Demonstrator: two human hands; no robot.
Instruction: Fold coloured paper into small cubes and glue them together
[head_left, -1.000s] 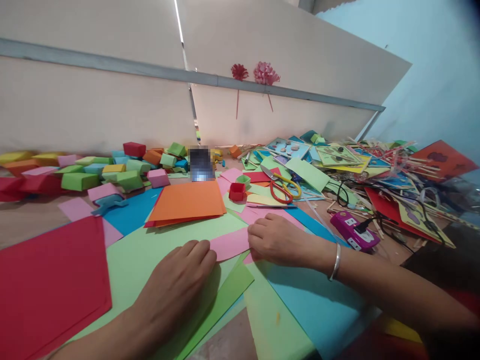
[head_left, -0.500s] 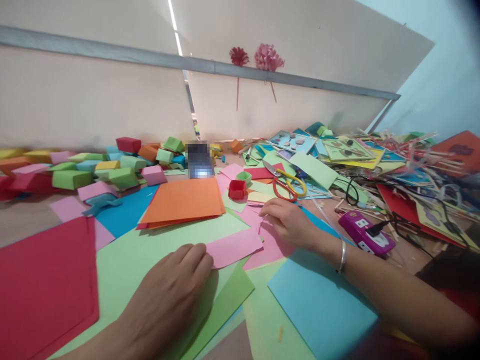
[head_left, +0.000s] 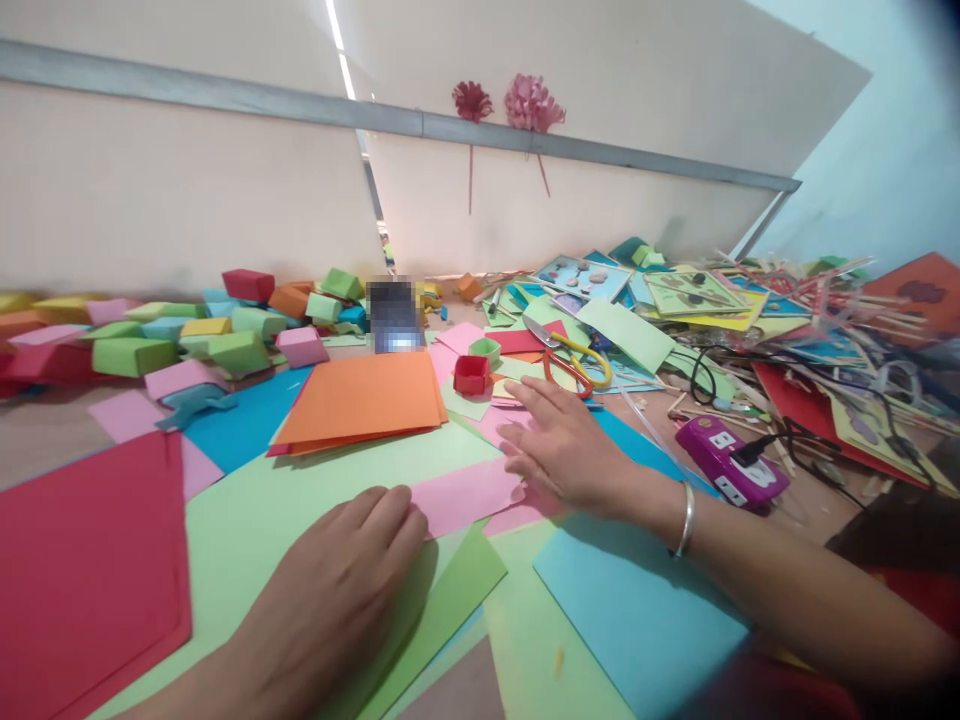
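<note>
My left hand lies flat, palm down, on light green paper, its fingertips pressing the left end of a folded pink paper piece. My right hand, a silver bangle at the wrist, rests with fingers spread on pink sheets just right of that piece, touching its right end. It holds nothing. Red-and-yellow scissors lie a little beyond the right hand. A small red paper box sits next to them.
An orange paper stack lies ahead, a red sheet at the left, a blue sheet at the right. Several folded paper boxes pile at the back left. A purple power strip and craft clutter fill the right.
My right hand went from the pink piece out toward the scissors, then came back with fingers spread flat on the pink sheets. The left hand stayed put.
</note>
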